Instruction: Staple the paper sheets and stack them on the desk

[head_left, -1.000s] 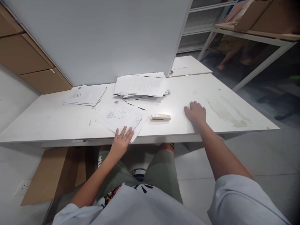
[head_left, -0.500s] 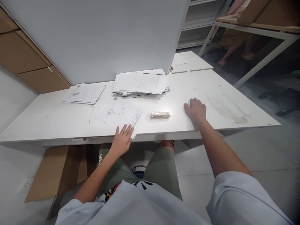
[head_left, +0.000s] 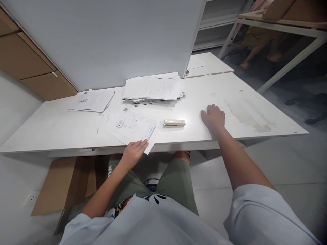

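Observation:
My left hand [head_left: 135, 152] is at the table's front edge, on the near corner of a printed sheet of paper [head_left: 135, 124]. Its fingers lie together over the paper and the thumb is hidden; the hand appears closed on the sheet, whose corner juts past the edge. My right hand [head_left: 214, 117] rests on the white tabletop, fingers loosely bent, thumb apart, holding nothing. Between the hands lies a cream stapler [head_left: 174, 123], touched by neither. Behind it sits a thick, uneven stack of papers [head_left: 153, 88].
A smaller pile of papers [head_left: 93, 100] lies at the back left. A grey-white panel [head_left: 114, 41] rises behind the table [head_left: 189, 132]. Cardboard boxes [head_left: 30, 61] stand at left, and an open carton [head_left: 55, 185] is below. Another person's legs [head_left: 251, 54] show under a far table.
My left hand's fingers have drawn together and shifted slightly right. The sheet under them has slid a little toward me, past the table edge. My right hand has stayed put.

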`<state>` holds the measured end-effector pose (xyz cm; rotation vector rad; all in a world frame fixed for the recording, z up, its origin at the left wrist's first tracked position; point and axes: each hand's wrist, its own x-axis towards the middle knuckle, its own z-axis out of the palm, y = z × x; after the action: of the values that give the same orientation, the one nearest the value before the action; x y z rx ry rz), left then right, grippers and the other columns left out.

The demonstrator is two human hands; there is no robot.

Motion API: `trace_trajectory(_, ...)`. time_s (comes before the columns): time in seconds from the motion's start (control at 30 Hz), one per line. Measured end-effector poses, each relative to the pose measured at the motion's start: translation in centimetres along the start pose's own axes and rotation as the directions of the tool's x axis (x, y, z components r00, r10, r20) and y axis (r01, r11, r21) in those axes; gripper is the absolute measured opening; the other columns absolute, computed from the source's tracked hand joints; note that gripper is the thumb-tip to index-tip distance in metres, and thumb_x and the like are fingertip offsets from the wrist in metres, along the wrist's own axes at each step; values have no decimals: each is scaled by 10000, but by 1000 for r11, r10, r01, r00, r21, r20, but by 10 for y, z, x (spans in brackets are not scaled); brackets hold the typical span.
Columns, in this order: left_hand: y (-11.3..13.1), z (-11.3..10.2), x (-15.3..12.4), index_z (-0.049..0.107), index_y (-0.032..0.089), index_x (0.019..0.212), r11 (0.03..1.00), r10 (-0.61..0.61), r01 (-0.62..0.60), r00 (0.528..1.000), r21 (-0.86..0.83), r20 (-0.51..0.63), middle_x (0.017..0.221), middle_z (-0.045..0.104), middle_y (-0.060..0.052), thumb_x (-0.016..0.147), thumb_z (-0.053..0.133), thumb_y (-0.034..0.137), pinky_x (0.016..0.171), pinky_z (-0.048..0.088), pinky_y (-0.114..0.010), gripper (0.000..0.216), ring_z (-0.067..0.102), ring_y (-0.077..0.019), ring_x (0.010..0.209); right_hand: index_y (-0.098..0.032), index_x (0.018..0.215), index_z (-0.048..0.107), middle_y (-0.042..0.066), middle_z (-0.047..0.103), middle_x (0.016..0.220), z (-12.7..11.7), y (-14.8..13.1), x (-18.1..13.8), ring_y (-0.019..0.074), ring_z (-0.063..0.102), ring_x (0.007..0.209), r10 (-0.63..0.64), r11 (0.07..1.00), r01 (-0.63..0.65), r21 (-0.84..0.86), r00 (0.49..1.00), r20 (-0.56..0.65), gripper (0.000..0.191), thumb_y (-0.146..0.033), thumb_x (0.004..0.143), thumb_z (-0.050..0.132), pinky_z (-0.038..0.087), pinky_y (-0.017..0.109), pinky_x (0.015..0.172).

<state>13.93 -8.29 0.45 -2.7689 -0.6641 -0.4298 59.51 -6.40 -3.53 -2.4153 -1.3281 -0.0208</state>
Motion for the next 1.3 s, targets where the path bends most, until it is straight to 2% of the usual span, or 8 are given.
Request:
trace_trajectory(0.1, 2, -1, 8, 566, 184, 1367, 1000, 1, 0, 1000, -8, 17, 1395, 585, -117, 945, 366, 64, 808, 508, -359, 482, 644, -218, 1106, -81, 1389, 481, 208, 419, 1517, -1, 0, 0, 348, 335, 1411, 9, 1000, -9, -4, 1000, 16, 627, -450, 931, 266, 240, 558, 1149)
trace_trajectory(0.27, 7, 9, 17, 526, 180, 1402, 997, -17, 19, 999, -70, 27, 1389, 590, -132, 929, 352, 68, 785, 534, -398, 516, 641, -242, 1010, -85, 1394, 477, 197, 409, 1527, 0, 0, 0, 336, 330, 1418, 17, 1000, -16, -11, 1000, 16, 640, -462, 931, 248, 236, 549, 1153)
trace_trajectory(0.5, 21, 17, 25, 396, 152, 1496, 931, -186, 158, 981, -329, -56, 1351, 614, -127, 933, 270, 53, 965, 517, -426, 585, 559, -238, 1151, -115, 1374, 497, 196, 440, 1507, 1, 1, 2, 342, 351, 1407, 8, 1000, -8, 5, 1000, -10, 585, -444, 939, 285, 253, 567, 1149)
trace_trajectory(0.73, 34, 18, 44, 603, 168, 1297, 973, -94, 95, 996, -208, 15, 1349, 620, -119, 932, 403, 94, 825, 519, -420, 423, 579, -253, 978, -115, 1414, 464, 191, 407, 1537, -3, 0, 2, 341, 337, 1430, 13, 999, -13, -31, 1000, 3, 598, -445, 950, 282, 261, 572, 1150)
trace_trajectory(0.87, 39, 21, 53, 609, 177, 1294, 979, -72, 76, 997, -191, 30, 1344, 626, -112, 945, 396, 108, 805, 509, -407, 415, 579, -256, 985, -109, 1423, 462, 187, 382, 1556, -6, -3, 1, 329, 321, 1442, 28, 1000, -28, -4, 1000, 5, 609, -443, 940, 300, 244, 562, 1166)
trace_trajectory(1.0, 53, 18, 66, 553, 170, 1360, 950, -73, 82, 996, -302, 41, 1408, 574, -121, 997, 392, 217, 893, 506, -414, 399, 572, -251, 1055, -114, 1410, 471, 187, 379, 1558, -3, 0, 2, 332, 314, 1440, 29, 1000, -30, 5, 1000, 2, 597, -445, 941, 307, 236, 560, 1170)
trace_trajectory(1.13, 58, 1, 96, 457, 218, 1452, 884, -78, 70, 997, -461, 2, 1486, 499, -103, 1007, 384, 475, 1051, 444, -426, 518, 503, -256, 1250, -129, 1376, 492, 200, 439, 1507, 5, 7, 6, 355, 363, 1395, 1, 1000, 0, 7, 999, -37, 551, -420, 939, 326, 268, 601, 1128)
trace_trajectory(1.3, 15, -1, 182, 389, 224, 1503, 850, -121, 122, 992, -513, 36, 1527, 454, -77, 1030, 236, 470, 1162, 325, -444, 555, 414, -251, 1384, -122, 1361, 500, 198, 427, 1514, 8, 11, 8, 338, 355, 1400, 0, 999, -1, -39, 999, -43, 557, -434, 938, 315, 268, 581, 1127)
